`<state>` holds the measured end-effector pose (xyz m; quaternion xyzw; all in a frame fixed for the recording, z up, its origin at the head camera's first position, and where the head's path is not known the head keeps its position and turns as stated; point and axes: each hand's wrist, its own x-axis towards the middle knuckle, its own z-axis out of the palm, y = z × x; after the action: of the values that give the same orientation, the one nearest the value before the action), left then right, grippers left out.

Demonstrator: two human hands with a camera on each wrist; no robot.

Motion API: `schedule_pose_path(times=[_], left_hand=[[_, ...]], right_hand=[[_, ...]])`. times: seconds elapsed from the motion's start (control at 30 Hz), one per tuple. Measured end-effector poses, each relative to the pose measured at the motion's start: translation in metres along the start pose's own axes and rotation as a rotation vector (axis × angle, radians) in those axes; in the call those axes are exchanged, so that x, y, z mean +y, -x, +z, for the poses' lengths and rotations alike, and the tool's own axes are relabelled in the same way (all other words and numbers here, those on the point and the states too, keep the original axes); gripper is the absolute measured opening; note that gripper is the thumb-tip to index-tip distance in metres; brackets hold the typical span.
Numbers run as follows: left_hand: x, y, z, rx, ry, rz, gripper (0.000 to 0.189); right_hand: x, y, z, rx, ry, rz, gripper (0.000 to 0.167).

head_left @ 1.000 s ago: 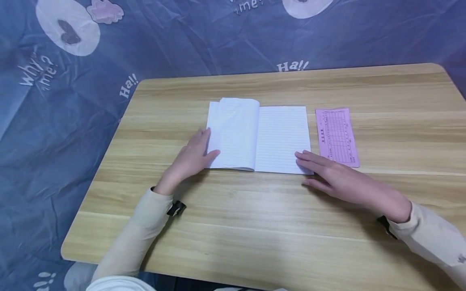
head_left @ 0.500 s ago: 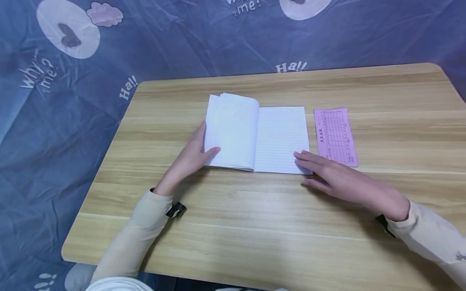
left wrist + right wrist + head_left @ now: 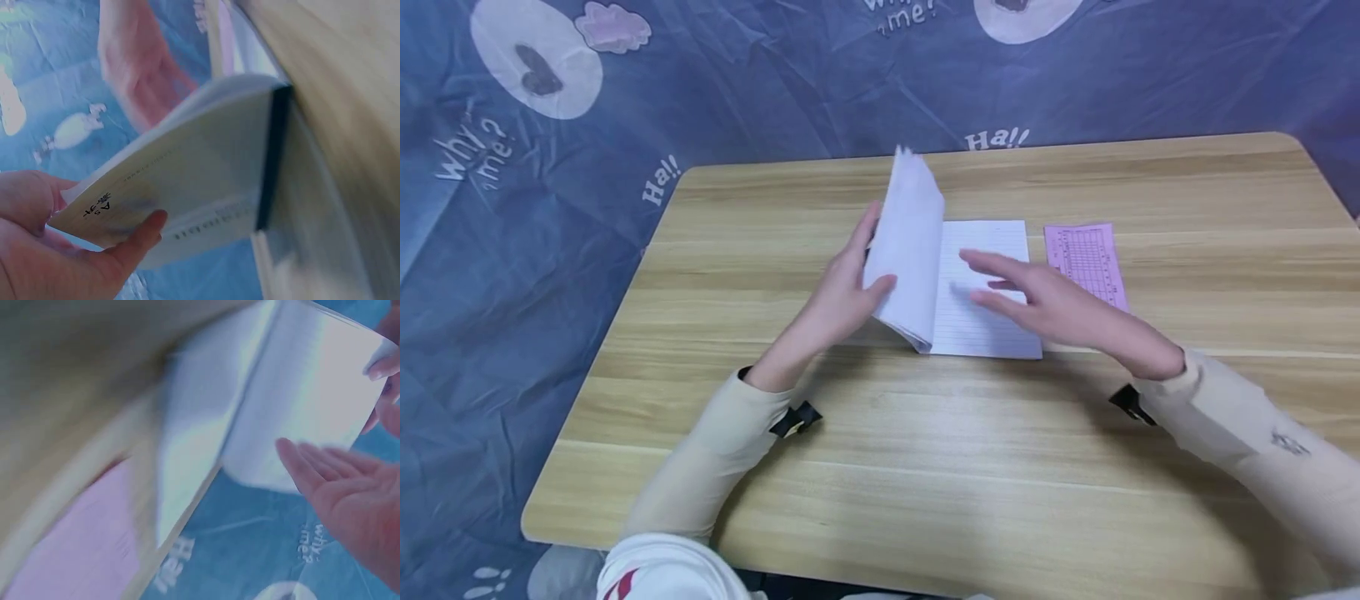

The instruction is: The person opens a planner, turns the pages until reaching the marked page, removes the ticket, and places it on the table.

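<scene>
A notebook (image 3: 981, 325) with lined white pages lies open on the table, its left part lifted to a steep slant. My left hand (image 3: 842, 292) grips that raised cover and pages, thumb on the page side and fingers behind. In the left wrist view the outside of the cover (image 3: 206, 169) shows pale with printed lettering and a dark spine strip. Over the right page hovers my right hand (image 3: 1045, 300), its fingers extended and holding nothing. Its fingers (image 3: 300, 469) appear in front of the lifted page in the right wrist view.
A purple printed slip (image 3: 1086, 262) lies to the right of the notebook, partly covered by the right hand. The wooden table (image 3: 925, 475) has rounded corners. Behind it hangs a blue patterned cloth (image 3: 760, 83).
My left hand has lifted the notebook's left side off the table and swung it toward the right. The right hand has left the lower right page corner, rising and moving left.
</scene>
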<state>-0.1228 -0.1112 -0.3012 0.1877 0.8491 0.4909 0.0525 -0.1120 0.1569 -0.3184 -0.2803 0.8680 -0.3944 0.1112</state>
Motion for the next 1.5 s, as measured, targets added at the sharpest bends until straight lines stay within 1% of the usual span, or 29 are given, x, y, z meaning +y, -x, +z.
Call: schedule_pose_path(times=[0.07,0.13,0.2,0.27,0.37,0.43,0.5,0.57,0.63,0.67,0.73,0.8,0.83,0.9,0.97,1.03,1.1,1.17,1.3,1.37,1.43,1.5], left_hand=[[0.009,-0.004,0.009,-0.039,0.037,0.003,0.081],[0.017,-0.009,0.018,-0.076,0.034,0.012,0.078],[0.023,-0.011,0.027,-0.126,-0.008,0.030,0.075],[0.029,-0.012,0.034,-0.194,-0.065,0.046,0.073],[0.031,-0.010,0.041,-0.309,-0.119,0.044,0.074],[0.029,-0.008,0.044,-0.378,-0.136,0.041,0.073],[0.022,-0.006,0.046,-0.432,-0.179,0.051,0.068],[0.013,-0.004,0.047,-0.467,-0.269,0.067,0.064],[0.004,-0.003,0.050,-0.485,-0.401,0.073,0.062],[0.000,-0.002,0.052,-0.492,-0.473,0.065,0.063],[-0.005,-0.001,0.055,-0.505,-0.602,0.039,0.065],[-0.009,0.000,0.059,-0.521,-0.705,0.014,0.068],[-0.010,0.001,0.061,-0.534,-0.745,0.004,0.069],[-0.012,0.002,0.063,-0.557,-0.798,-0.004,0.071],[-0.014,0.002,0.064,-0.572,-0.833,0.001,0.072],[-0.015,0.002,0.064,-0.580,-0.854,0.009,0.073],[-0.015,0.002,0.064,-0.580,-0.864,0.010,0.073],[-0.015,0.002,0.064,-0.580,-0.872,0.009,0.073],[-0.015,0.002,0.064,-0.579,-0.872,0.005,0.073],[-0.017,0.003,0.061,-0.576,-0.840,-0.002,0.074],[-0.021,0.004,0.054,-0.555,-0.800,-0.004,0.077],[-0.026,0.006,0.041,-0.506,-0.760,-0.013,0.080]], right_hand=[[-0.007,-0.015,-0.003,0.050,-0.135,0.025,0.052],[-0.013,-0.028,-0.005,0.108,-0.261,0.042,0.052],[-0.017,-0.037,-0.006,0.161,-0.337,0.051,0.052],[-0.019,-0.041,-0.008,0.208,-0.364,0.062,0.054],[-0.017,-0.037,-0.010,0.250,-0.336,0.097,0.056],[-0.013,-0.030,-0.012,0.270,-0.293,0.125,0.058],[-0.008,-0.021,-0.013,0.294,-0.264,0.145,0.061],[-0.003,-0.013,-0.013,0.325,-0.191,0.141,0.063],[0.004,-0.005,-0.012,0.358,-0.096,0.126,0.065],[0.008,-0.001,-0.011,0.368,-0.038,0.109,0.065],[0.015,0.007,-0.009,0.352,0.094,0.095,0.066],[0.020,0.013,-0.007,0.290,0.198,0.110,0.067],[0.022,0.016,-0.005,0.245,0.237,0.123,0.067],[0.025,0.021,-0.003,0.135,0.293,0.162,0.069],[0.028,0.024,0.001,0.028,0.324,0.192,0.070],[0.030,0.027,0.004,-0.049,0.337,0.209,0.071],[0.030,0.028,0.006,-0.099,0.352,0.215,0.070],[0.031,0.028,0.007,-0.118,0.363,0.219,0.069],[0.031,0.027,0.007,-0.127,0.383,0.217,0.069],[0.032,0.029,0.004,-0.130,0.383,0.208,0.070],[0.034,0.033,-0.002,-0.113,0.371,0.201,0.073],[0.037,0.039,-0.015,-0.081,0.352,0.206,0.075]])
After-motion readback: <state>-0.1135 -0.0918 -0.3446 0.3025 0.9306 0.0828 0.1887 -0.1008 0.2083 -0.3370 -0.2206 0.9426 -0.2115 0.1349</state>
